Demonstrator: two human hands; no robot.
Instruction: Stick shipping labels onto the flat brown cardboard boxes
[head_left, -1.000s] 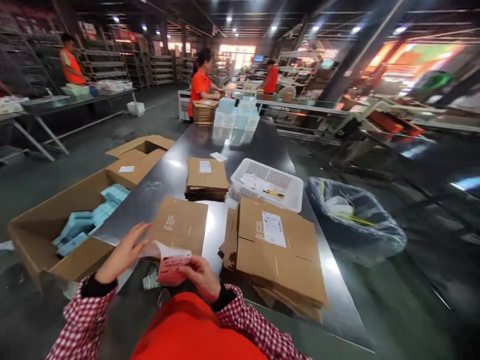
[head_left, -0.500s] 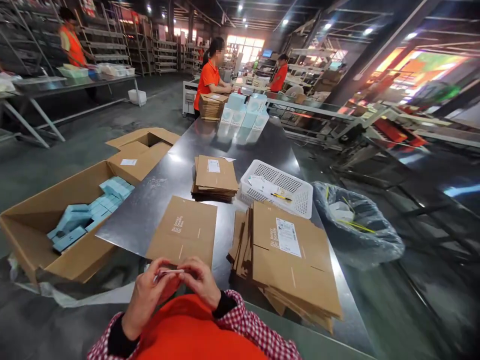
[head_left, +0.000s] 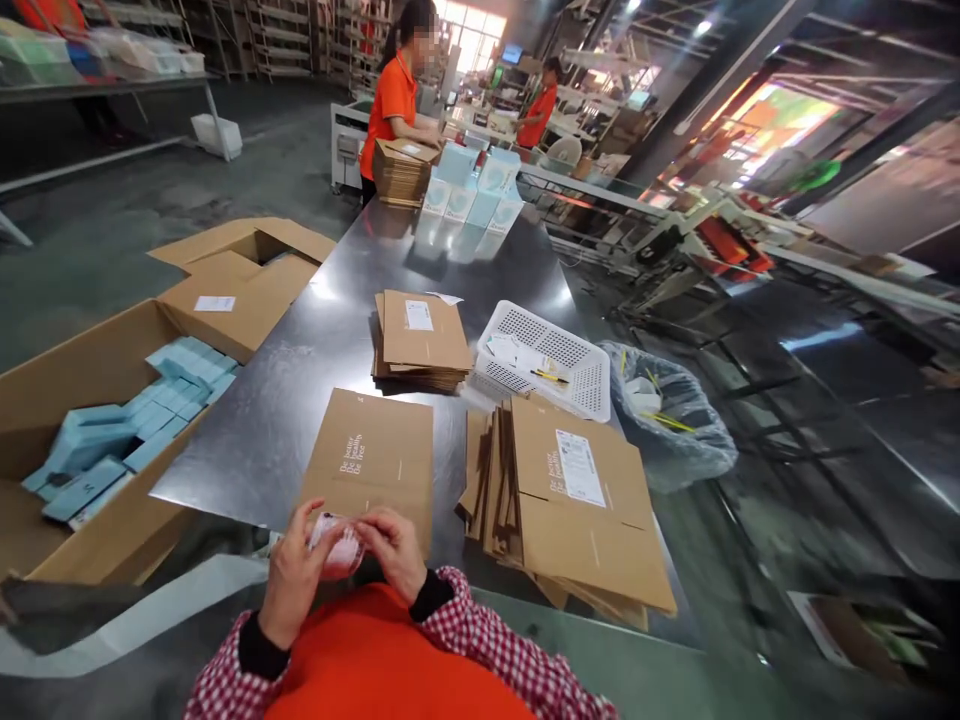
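My left hand (head_left: 292, 578) and my right hand (head_left: 399, 556) are close together at the near edge of the table. Between them they pinch a small, thin pinkish-white label (head_left: 344, 549), its print too small to read. My left fingers grip its left side and my right fingertips its right edge. Just beyond my fingers a flattened brown carton (head_left: 382, 440) with white lettering lies flat. A thick stack of flattened cartons (head_left: 600, 540), the top one bearing a white shipping label (head_left: 580, 468), lies to the right of my hands.
Farther up the metal table (head_left: 289, 375) are a smaller carton stack (head_left: 427, 335), a white perforated basket (head_left: 592, 385) with papers and a pen, and light-blue boxes (head_left: 457, 165). At left stands a big carton (head_left: 90, 370) of blue boxes; at right, a lined bin (head_left: 697, 420). Co-workers stand beyond.
The label, seen nearly edge-on before, is now tilted so that its face shows. My hands stay close together on it. The view has shifted slightly downward and to the right.
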